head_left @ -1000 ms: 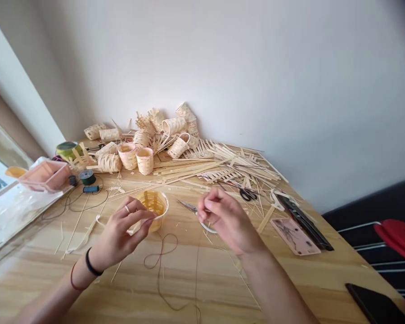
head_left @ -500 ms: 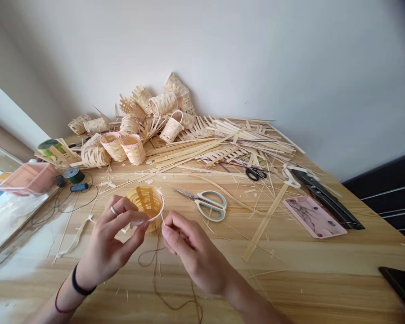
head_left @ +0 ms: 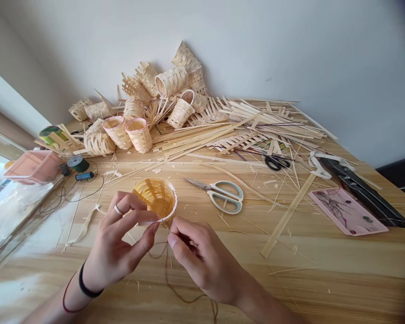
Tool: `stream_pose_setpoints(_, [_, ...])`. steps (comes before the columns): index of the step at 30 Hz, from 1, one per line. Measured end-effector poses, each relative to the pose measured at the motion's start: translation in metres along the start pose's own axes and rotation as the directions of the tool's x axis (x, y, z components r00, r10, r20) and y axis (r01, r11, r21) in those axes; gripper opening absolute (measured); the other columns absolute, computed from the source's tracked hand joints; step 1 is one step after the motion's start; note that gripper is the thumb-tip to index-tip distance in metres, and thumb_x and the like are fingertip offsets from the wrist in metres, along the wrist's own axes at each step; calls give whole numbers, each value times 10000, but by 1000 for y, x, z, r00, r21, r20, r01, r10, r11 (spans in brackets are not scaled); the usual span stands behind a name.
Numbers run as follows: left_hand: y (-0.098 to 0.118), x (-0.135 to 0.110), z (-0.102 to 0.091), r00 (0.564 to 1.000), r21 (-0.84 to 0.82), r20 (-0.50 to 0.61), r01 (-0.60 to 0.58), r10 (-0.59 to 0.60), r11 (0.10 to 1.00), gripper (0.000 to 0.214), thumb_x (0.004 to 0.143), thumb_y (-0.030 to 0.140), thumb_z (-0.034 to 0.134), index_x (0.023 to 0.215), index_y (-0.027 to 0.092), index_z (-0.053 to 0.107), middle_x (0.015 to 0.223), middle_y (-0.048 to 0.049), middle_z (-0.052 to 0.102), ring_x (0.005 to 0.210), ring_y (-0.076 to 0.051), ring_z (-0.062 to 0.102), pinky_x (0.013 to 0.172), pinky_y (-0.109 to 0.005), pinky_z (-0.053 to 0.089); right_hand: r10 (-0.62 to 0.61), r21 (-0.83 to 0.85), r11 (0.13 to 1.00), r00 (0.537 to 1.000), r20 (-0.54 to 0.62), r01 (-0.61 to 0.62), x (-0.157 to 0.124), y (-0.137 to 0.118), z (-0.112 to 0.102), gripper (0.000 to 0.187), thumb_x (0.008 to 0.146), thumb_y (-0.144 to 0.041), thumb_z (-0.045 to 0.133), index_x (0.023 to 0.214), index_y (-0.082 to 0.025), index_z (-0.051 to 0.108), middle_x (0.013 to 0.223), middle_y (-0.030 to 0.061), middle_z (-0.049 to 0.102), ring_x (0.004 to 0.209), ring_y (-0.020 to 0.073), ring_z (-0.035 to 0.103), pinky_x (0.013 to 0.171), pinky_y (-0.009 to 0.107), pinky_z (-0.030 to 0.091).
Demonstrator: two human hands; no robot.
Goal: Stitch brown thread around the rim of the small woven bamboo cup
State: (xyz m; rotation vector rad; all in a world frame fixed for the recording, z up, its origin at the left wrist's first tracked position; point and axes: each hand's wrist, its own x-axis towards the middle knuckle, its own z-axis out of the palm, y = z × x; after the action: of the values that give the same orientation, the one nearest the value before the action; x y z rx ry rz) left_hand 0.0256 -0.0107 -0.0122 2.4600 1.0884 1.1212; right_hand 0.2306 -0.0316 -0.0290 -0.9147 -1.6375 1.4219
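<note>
L→R: green thread spool (head_left: 77, 164) far L on wooden table (head_left: 290, 288). L hand (head_left: 118, 238) closed in a pinch on small woven bamboo basket (head_left: 155, 198) and white rim strip (head_left: 151, 221), basket held at rim. R hand (head_left: 202, 256) also pinching just beside strip end; grip hard to see, prob dark thread (head_left: 175, 283). Risks: slack thread snags on loose bamboo offcuts (head_left: 157, 171); weak L pinch lets strip spring off rim. White-handled scissors (head_left: 226, 197) sit near R hand, apart; 2 blades could nick thread.
</note>
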Motion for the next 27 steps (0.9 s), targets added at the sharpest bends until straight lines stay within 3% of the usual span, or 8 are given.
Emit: stream_pose_setpoints(27, [3,0,6,999,3,-43,21,-21,1000,116,961,105,641,972,214,678,889,-15,607,877,-169,515,775,-336,417,-51,-52,997,998,-24,50,0,4,3,303,1008,-292,464,727,-230,371,597,-81,351,537,96,324,542,255,284])
